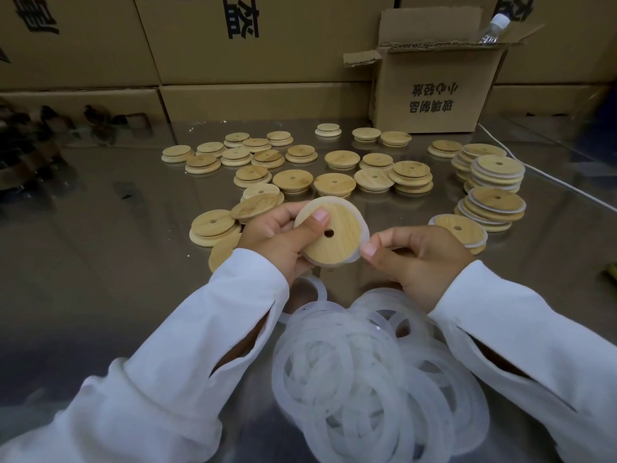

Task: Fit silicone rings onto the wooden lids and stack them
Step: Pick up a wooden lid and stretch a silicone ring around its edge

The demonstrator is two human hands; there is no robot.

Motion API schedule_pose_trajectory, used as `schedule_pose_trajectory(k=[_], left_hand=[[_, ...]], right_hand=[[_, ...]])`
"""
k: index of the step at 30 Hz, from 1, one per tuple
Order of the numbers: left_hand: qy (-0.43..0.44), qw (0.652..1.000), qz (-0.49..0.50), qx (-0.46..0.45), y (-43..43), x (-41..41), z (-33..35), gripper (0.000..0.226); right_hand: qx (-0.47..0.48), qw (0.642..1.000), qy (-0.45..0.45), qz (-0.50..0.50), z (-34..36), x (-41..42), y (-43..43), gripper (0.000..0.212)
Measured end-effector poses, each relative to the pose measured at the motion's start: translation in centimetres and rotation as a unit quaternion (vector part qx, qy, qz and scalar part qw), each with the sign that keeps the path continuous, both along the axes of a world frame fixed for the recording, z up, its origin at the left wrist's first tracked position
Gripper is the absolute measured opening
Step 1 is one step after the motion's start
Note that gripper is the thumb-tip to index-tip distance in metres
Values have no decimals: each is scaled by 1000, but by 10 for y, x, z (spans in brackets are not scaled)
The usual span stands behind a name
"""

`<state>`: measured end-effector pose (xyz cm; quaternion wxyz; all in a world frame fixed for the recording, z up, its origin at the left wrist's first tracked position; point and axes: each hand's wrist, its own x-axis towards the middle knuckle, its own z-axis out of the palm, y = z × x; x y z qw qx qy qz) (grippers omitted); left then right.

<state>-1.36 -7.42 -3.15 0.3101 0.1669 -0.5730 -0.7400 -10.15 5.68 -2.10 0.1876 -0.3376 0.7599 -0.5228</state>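
My left hand (pixel 278 233) grips a round wooden lid (pixel 337 238) with a small centre hole, thumb pressed on its face. A translucent white silicone ring (pixel 362 225) shows around the lid's rim. My right hand (pixel 414 259) pinches the ring's edge at the lid's lower right. A heap of loose silicone rings (pixel 374 372) lies on the table just below my hands. Several bare wooden lids (pixel 293 180) are scattered across the table beyond. Stacks of ringed lids (pixel 494 203) stand at the right.
An open cardboard box (pixel 434 91) stands at the back right, with a wall of closed cartons (pixel 233 45) behind the shiny metal table (pixel 117 262). A white cord (pixel 551 182) runs past the stacks. Dark objects (pixel 50 128) sit at the far left.
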Motion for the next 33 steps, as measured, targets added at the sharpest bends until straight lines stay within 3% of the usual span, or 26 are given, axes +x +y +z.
schedule_pose_trajectory(k=[7, 20, 26, 33], left_hand=[[1, 999, 12, 46, 1, -4, -3, 7], [16, 1000, 2, 19, 2, -3, -5, 19], [36, 999, -7, -12, 4, -1, -1, 25], [39, 999, -12, -31, 4, -1, 0, 22]], right_hand=[[32, 996, 72, -27, -3, 4, -2, 22], [54, 998, 18, -17, 5, 8, 0, 24], [47, 998, -50, -4, 11, 5, 2, 23], [33, 998, -44, -17, 10, 2, 2, 22]])
